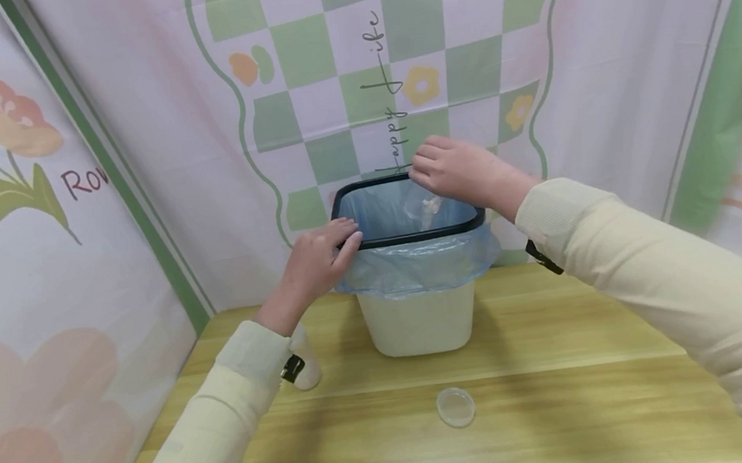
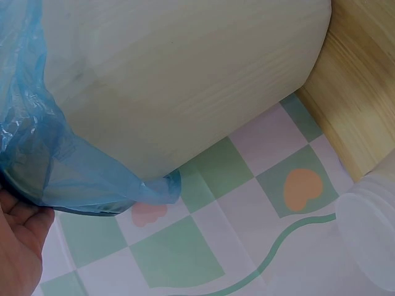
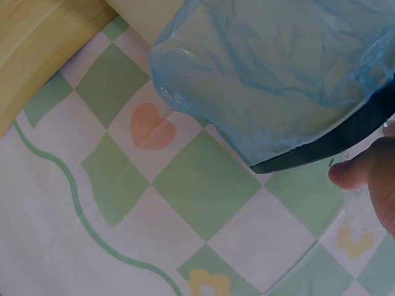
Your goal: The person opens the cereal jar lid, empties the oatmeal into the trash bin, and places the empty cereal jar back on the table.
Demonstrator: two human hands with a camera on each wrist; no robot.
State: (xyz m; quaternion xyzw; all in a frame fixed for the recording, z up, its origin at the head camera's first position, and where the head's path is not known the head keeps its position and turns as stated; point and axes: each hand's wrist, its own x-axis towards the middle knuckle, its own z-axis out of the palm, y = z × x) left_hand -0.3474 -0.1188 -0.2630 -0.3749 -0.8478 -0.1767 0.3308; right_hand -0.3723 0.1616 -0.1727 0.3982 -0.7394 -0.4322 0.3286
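A cream trash bin (image 1: 419, 324) stands on the wooden table, lined with a blue plastic bag (image 1: 415, 264) under a black rim ring (image 1: 406, 239). My left hand (image 1: 316, 263) grips the rim's near left corner, fingers over the edge. Above the bin's right side, my right hand (image 1: 459, 169) holds a clear plastic container (image 3: 361, 206) tipped down over the opening; the fingers partly hide it. Whitish clumped stuff (image 1: 432, 206) shows below that hand, inside the rim's outline. A round clear lid (image 1: 456, 407) lies on the table in front of the bin.
A white bottle-like container (image 1: 306, 370) stands left of the bin, partly hidden by my left wrist; its pale end also shows in the left wrist view. Behind the table (image 1: 366, 443) hangs a printed checkered curtain (image 1: 304, 50), close to the bin.
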